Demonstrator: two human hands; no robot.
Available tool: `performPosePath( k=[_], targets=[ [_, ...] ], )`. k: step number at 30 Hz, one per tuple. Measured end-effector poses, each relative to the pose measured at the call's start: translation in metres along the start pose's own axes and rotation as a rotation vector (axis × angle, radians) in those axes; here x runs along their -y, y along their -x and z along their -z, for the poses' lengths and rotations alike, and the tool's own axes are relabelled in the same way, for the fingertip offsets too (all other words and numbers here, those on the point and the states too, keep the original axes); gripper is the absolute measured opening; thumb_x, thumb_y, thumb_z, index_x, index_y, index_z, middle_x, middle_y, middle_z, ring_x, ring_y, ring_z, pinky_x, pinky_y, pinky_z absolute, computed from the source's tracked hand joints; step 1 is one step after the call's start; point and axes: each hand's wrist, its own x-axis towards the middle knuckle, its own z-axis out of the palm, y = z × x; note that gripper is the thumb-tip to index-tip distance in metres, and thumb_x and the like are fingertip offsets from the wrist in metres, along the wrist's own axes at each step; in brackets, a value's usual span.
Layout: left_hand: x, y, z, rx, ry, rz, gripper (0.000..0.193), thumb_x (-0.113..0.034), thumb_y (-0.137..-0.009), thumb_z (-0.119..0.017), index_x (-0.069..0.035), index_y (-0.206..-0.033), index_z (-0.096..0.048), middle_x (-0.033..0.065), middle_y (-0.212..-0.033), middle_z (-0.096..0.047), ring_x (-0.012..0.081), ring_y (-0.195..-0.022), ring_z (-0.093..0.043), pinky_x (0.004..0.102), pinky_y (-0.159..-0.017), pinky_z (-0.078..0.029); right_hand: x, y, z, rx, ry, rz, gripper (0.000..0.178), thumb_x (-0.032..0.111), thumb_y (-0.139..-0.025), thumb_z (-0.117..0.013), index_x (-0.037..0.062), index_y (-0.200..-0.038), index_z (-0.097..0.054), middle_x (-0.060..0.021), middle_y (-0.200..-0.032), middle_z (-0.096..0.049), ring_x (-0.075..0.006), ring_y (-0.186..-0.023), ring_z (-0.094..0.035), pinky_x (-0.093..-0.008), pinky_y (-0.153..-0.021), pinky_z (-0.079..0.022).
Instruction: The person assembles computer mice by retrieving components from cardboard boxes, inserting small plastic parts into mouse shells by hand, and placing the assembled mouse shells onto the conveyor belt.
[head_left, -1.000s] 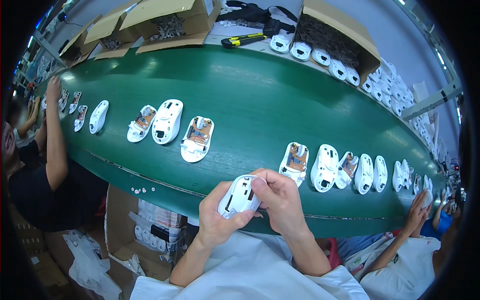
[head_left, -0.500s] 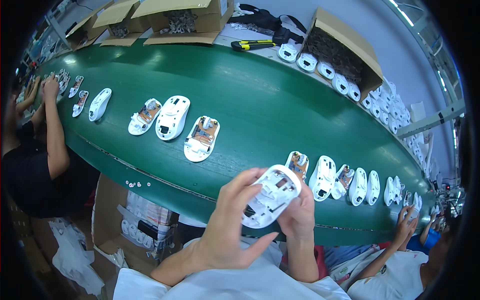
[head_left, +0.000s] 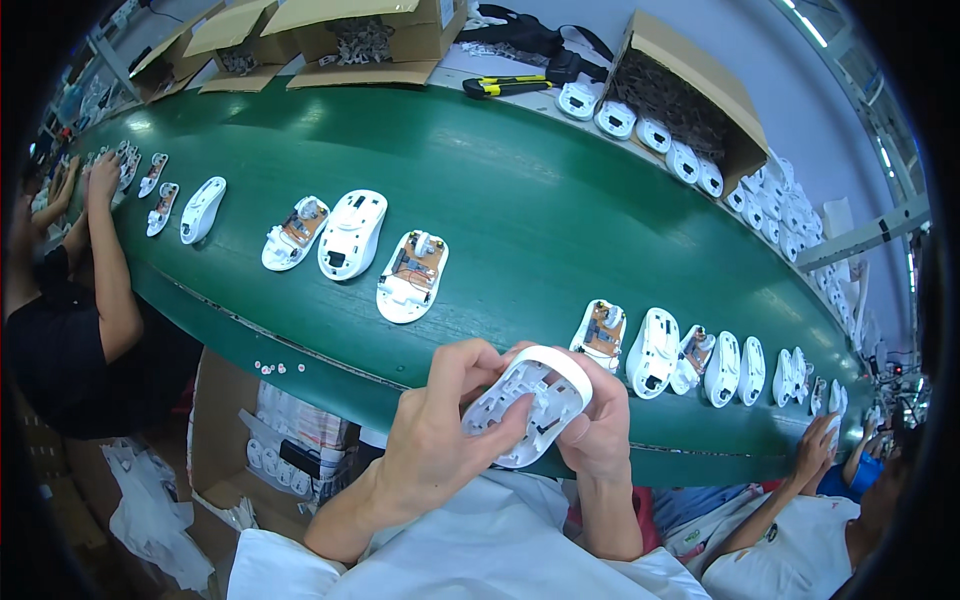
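A white computer mouse top shell is held between my two hands above the near edge of the green bench, its ribbed inner side showing. My left hand grips its left side, with the thumb pressed into the hollow. Around the right side and the far end curls my right hand; part of its fingers is hidden behind the shell. Just beyond the right hand lies a mouse base with a brown circuit board, and beside it a white mouse shell. Another open mouse base sits farther left.
More mouse parts, such as a white shell, line the green bench. Along its far side stand cardboard boxes, a yellow-black utility knife and stacked white shells. Co-workers' arms reach in at left and right.
The shell has tilted in my hands, so its far rim now faces up. My left thumb has moved from outside the shell into its hollow.
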Motion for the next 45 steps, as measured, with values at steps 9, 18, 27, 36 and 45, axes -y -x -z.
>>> performPosePath(
  k=[9,18,27,36,45],
  targets=[
    [0.007,0.002,0.013,0.053,0.188,0.070,0.045,0.003,-0.076,-0.074,-0.001,-0.112,-0.046,0.0137,-0.098,-0.064,0.0177,-0.079,-0.066,0.0266,-0.067,-0.053,-0.011,-0.004,-0.006,0.018,-0.013,0.029,0.079,0.018,-0.059,-0.090,-0.0046,-0.125,-0.054,-0.0229,-0.125,-0.057,-0.0317,-0.107,-0.061,-0.0402,-0.095,-0.051],
    [0.001,0.001,0.020,0.158,0.207,0.132,0.048,-0.001,-0.084,-0.069,-0.001,-0.124,-0.043,0.0145,-0.110,-0.060,0.0210,-0.095,-0.063,0.0313,-0.078,-0.053,0.015,-0.010,-0.043,-0.100,0.052,0.074,0.071,0.013,-0.062,-0.088,-0.0033,-0.124,-0.057,-0.0164,-0.120,-0.057,-0.0255,-0.105,-0.058,-0.0315,-0.090,-0.049],
    [0.000,0.015,0.036,0.263,0.985,0.330,0.063,0.002,-0.083,-0.068,-0.002,-0.137,-0.036,0.0154,-0.126,-0.051,0.0205,-0.110,-0.055,0.0327,-0.092,-0.047,0.019,-0.023,-0.052,-0.046,0.559,-0.002,0.048,-0.003,-0.080,-0.060,-0.0051,-0.127,-0.053,-0.0122,-0.112,-0.054,-0.0185,-0.100,-0.053,-0.0295,-0.091,-0.044],
    [-0.017,0.015,0.062,0.187,0.786,0.206,0.063,0.001,-0.081,-0.069,0.000,-0.135,-0.037,0.0155,-0.120,-0.053,0.0195,-0.103,-0.055,0.0294,-0.090,-0.045,0.038,-0.027,-0.095,-0.036,0.514,-0.058,0.037,0.006,-0.086,-0.066,-0.0036,-0.121,-0.058,-0.0102,-0.101,-0.060,-0.0164,-0.084,-0.056,-0.0257,-0.072,-0.046],
    [0.027,0.005,0.127,0.103,1.021,0.429,0.063,0.000,-0.070,-0.072,0.000,-0.127,-0.045,0.0175,-0.099,-0.059,0.0178,-0.075,-0.057,0.0223,-0.064,-0.045,0.075,-0.152,-0.124,-0.007,1.102,0.077,0.016,0.014,-0.086,-0.064,0.0008,-0.095,-0.070,-0.0049,-0.081,-0.066,-0.0124,-0.066,-0.054,-0.0249,-0.063,-0.045]
  ],
)
